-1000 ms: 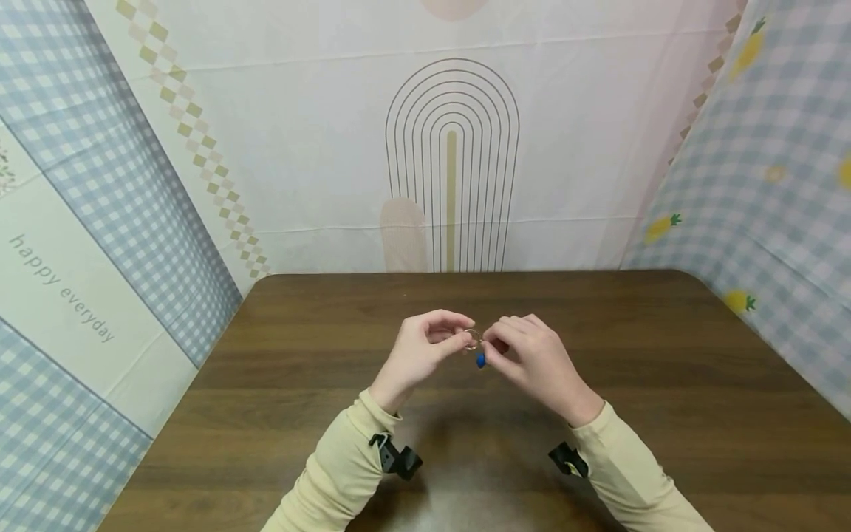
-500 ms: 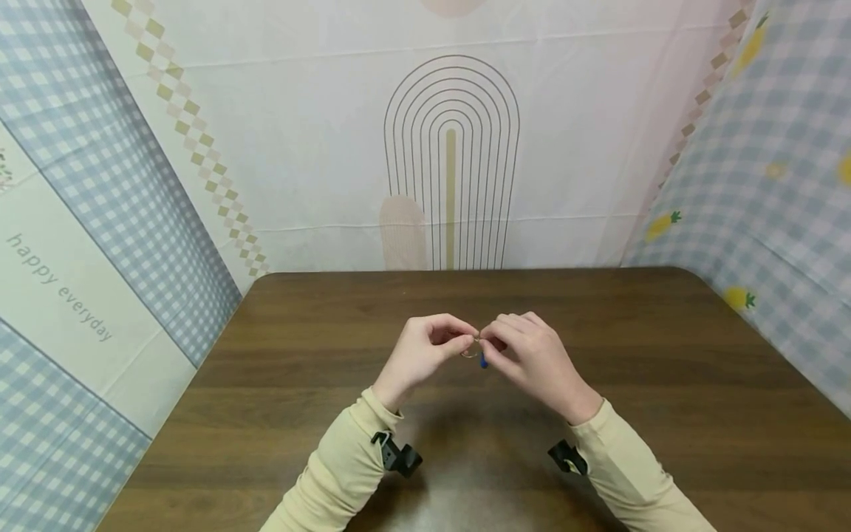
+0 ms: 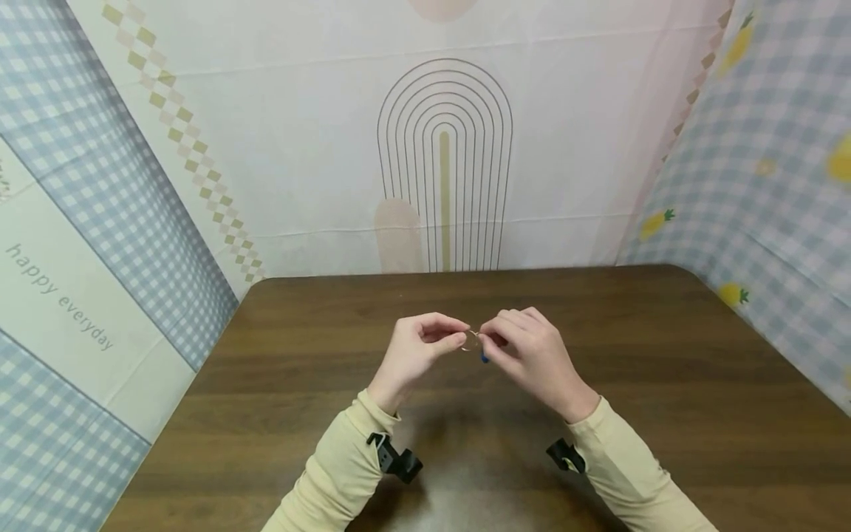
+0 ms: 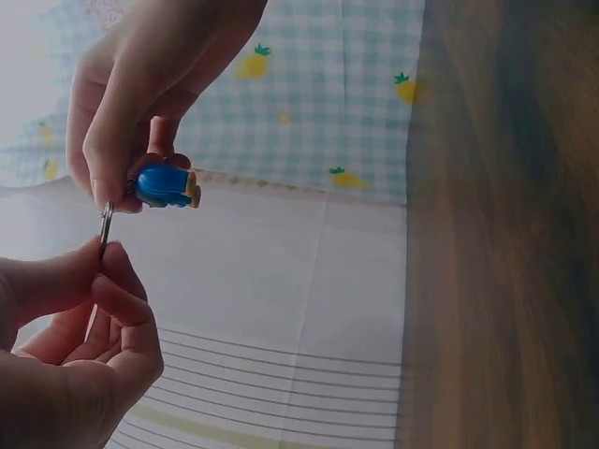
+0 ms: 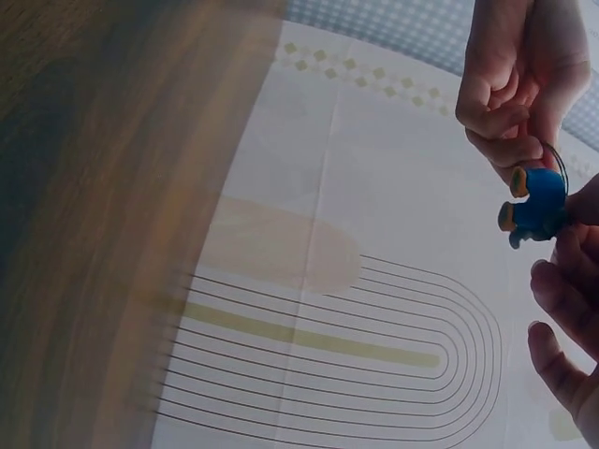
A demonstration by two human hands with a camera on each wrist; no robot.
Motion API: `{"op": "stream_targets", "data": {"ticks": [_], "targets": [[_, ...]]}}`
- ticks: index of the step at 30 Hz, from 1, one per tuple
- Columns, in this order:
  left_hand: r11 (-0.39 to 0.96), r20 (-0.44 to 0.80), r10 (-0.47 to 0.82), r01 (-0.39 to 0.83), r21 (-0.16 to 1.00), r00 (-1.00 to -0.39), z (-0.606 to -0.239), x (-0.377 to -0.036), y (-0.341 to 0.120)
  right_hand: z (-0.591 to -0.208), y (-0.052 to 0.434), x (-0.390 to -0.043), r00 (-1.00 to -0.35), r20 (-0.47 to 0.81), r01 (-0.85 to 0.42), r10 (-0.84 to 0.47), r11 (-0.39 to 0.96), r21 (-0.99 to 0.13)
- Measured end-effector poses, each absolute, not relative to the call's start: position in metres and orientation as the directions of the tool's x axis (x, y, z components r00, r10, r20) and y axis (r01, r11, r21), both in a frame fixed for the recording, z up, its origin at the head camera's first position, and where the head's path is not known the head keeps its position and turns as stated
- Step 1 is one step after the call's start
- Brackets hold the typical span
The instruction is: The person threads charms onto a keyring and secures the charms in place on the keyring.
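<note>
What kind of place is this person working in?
Probably a makeshift recording booth: a bare wooden table boxed in on three sides by hung printed cloths, with wrist cameras strapped on the cream sleeves.

Thin metal key ring [image 3: 470, 340] with small blue charm [image 4: 166, 184], orange-tipped, held in mid-air above wooden table, pinched from both sides, charm hanging at ring's right edge.
</note>
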State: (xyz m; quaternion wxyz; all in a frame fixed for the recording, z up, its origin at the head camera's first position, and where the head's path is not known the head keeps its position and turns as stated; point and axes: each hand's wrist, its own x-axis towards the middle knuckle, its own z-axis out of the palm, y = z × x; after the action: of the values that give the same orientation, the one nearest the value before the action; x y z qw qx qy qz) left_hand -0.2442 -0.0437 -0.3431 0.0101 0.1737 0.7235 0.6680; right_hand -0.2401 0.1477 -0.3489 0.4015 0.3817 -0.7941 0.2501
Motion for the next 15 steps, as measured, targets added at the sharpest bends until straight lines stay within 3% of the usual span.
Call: {"op": "stream_targets", "data": {"ticks": [4,9,15], "targets": [[0.095,0.219,0.318,0.261,0.961,-0.923,-0.3411,-0.2431,-0.0450,-0.3481,0.1475,-0.2407,-0.354,0.829,-0.813,-0.433,0.581,-0.044],[0.022,0.182,0.360,0.203,0.979,-0.915,-0.3407,-0.2418,-0.0430,-0.3468,0.1489,-0.2403,-0.347,0.844,-0.802,-0.408,0.595,-0.042],[-0.146,0.165,0.247,0.132,0.981,-0.955,-0.3418,-0.2412,-0.0400,-0.3458,0.1506,-0.2409,-0.369,0.849,-0.800,-0.377,0.594,-0.083]]}}
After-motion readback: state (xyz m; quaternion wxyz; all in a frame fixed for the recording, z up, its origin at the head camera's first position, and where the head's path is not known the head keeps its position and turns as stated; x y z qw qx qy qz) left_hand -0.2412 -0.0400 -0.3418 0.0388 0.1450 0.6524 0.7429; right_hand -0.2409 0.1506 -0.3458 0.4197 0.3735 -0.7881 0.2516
